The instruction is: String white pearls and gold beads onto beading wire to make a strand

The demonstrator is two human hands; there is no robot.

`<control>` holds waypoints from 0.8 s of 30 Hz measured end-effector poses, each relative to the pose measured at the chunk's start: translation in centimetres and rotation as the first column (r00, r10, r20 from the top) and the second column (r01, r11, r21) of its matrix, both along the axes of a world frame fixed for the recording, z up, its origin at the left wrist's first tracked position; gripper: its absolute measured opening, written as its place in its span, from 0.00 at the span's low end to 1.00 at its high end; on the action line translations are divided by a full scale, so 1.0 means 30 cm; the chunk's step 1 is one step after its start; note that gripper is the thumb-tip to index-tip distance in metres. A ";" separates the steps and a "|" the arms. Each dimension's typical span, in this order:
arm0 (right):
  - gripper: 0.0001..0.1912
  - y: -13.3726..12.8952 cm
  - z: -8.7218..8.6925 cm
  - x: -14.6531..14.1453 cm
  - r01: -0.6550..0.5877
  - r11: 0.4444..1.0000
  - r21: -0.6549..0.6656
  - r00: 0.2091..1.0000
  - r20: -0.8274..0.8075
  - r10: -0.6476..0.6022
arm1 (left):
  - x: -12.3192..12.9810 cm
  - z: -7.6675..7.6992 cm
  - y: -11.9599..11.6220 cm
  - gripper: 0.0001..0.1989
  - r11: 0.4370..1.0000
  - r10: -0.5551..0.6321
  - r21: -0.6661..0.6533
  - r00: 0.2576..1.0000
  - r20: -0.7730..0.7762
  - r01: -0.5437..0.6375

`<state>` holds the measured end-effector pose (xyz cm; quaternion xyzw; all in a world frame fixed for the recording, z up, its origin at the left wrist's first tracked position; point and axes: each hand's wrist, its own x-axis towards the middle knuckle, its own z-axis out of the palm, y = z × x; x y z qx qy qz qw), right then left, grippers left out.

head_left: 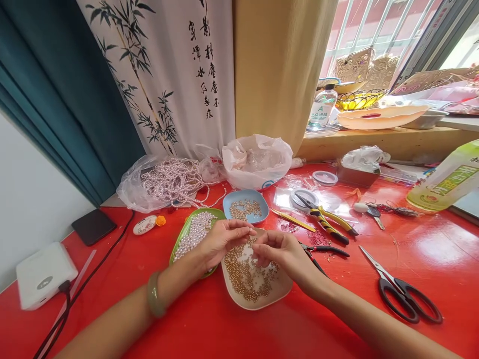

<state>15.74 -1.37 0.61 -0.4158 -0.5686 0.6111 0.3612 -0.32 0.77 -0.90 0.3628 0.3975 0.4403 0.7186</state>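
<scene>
My left hand point(226, 240) and my right hand point(275, 248) are close together over a cream dish point(258, 302) of gold beads point(241, 279). The left thumb and index finger pinch something tiny and pale that I cannot make out. The right fingers are also pinched together, on something too small to name. Under my left wrist lies a green dish point(175, 249) of white pearl beads point(194, 232). Behind the hands sits a blue dish point(265, 209) with more small gold beads point(245, 209).
Yellow tweezers point(294, 220), yellow-black pliers point(324, 219), red-black pliers point(325, 251) and scissors point(398, 289) lie to the right. Bead strands point(172, 182) and a plastic bag point(258, 159) stand behind. A white box point(47, 275), cable point(101, 259) and phone point(93, 226) are left; a bottle point(445, 179) is right.
</scene>
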 end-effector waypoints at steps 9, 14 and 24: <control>0.11 0.003 0.001 -0.004 -0.004 1.000 -0.007 1.000 -0.003 0.004 | 0.002 -0.007 -0.003 0.08 1.000 -0.017 0.003 1.000 -0.004 0.017; 0.10 0.007 -0.004 -0.004 -0.021 1.000 -0.021 1.000 -0.011 0.021 | 0.001 -0.013 -0.001 0.08 1.000 -0.028 0.013 0.999 0.020 0.028; 0.09 0.006 0.000 -0.004 -0.018 1.000 -0.013 1.000 0.005 0.019 | 0.003 -0.015 -0.003 0.09 0.999 -0.020 0.028 1.000 -0.014 0.020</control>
